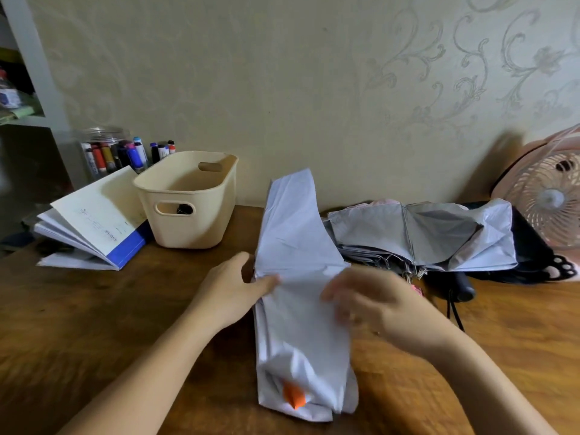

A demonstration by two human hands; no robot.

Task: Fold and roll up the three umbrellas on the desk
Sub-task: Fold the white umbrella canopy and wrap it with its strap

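my left hand (pixel 233 285): fingers curled around the left edge of the white umbrella, thumb lying on top of the cloth, so it grips the fabric at about mid-length.
my right hand (pixel 373 304): blurred, fingers loosely spread and resting on the right side of the same cloth; i cannot tell whether it is pinching anything.
white umbrella (pixel 298 277): lies lengthwise on the wooden desk (pixel 94 309) between my forearms, flattened into a long strip, far end lifted toward the wall, near end close to me.
orange tip (pixel 293 398): pokes out of the folds at the near end of the white umbrella.
grey umbrella (pixel 420 237): collapsed but loose, lying across the desk to the right of the white one, ribs showing, touching or nearly touching its far part.
black umbrella (pixel 530 246): under and behind the grey one, its dark handle (pixel 464 288) and strap pointing toward me.
beige basket (pixel 188 199): standing at the back left, beside an open booklet (pixel 97 221).
markers (pixel 125 155): upright in a clear jar behind the basket.
pink fan (pixel 549 196): at the far right edge against the wall.
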